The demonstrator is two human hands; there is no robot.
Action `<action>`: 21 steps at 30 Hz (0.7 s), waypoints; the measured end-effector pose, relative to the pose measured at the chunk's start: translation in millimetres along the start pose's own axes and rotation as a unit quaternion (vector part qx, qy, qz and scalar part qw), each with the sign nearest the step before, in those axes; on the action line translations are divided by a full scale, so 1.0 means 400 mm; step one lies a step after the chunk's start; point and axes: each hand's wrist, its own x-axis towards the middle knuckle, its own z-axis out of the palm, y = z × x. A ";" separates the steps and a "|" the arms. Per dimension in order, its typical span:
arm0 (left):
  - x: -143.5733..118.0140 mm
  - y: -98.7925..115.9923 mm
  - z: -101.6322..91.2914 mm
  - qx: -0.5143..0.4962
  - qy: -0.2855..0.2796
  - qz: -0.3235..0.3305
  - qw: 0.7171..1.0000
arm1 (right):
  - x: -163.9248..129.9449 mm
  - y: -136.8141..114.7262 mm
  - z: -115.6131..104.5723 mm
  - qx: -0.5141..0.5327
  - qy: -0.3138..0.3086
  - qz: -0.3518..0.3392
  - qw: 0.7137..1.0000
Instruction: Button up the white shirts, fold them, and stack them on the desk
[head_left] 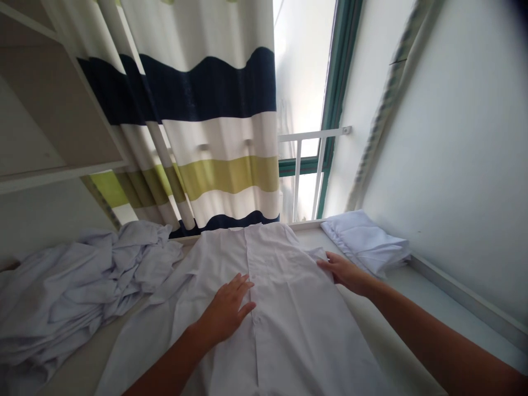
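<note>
A white button-front shirt [284,308] lies spread face up, its button strip running down the middle and its collar end toward the curtain. My left hand [229,308] rests on the shirt front beside the buttons, fingers stretched out and holding nothing. At the shirt's right edge, my right hand [340,270] pinches the white cloth between thumb and fingers, near the sleeve. The left sleeve side trails down toward the lower left. Part of the cloth under my right hand is hidden by the fingers.
To the left lies a crumpled heap of white garments [82,291]. A folded white stack of cloth [365,239] sits at the back right, close to the wall [462,165]. Behind the shirt hang a striped curtain [214,137] and a white railing [313,135] before the window.
</note>
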 end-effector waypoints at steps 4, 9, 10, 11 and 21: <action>0.008 -0.049 0.080 0.011 -0.022 -0.013 1.000 | 0.020 -0.045 -0.065 -0.023 -0.046 -0.036 0.998; -0.019 -0.102 0.129 0.024 0.033 0.025 0.999 | 0.035 -0.156 -0.177 -0.340 0.114 -0.091 0.929; -0.023 -0.103 0.130 0.026 0.036 0.026 0.999 | 0.032 -0.181 -0.195 -0.406 0.159 -0.112 0.893; -0.025 -0.103 0.129 0.027 0.038 0.026 0.999 | 0.027 -0.201 -0.207 -0.467 0.202 -0.133 0.850; -0.043 -0.126 0.109 0.025 0.000 0.052 0.998 | -0.104 0.072 -0.171 -0.476 0.274 -0.045 0.835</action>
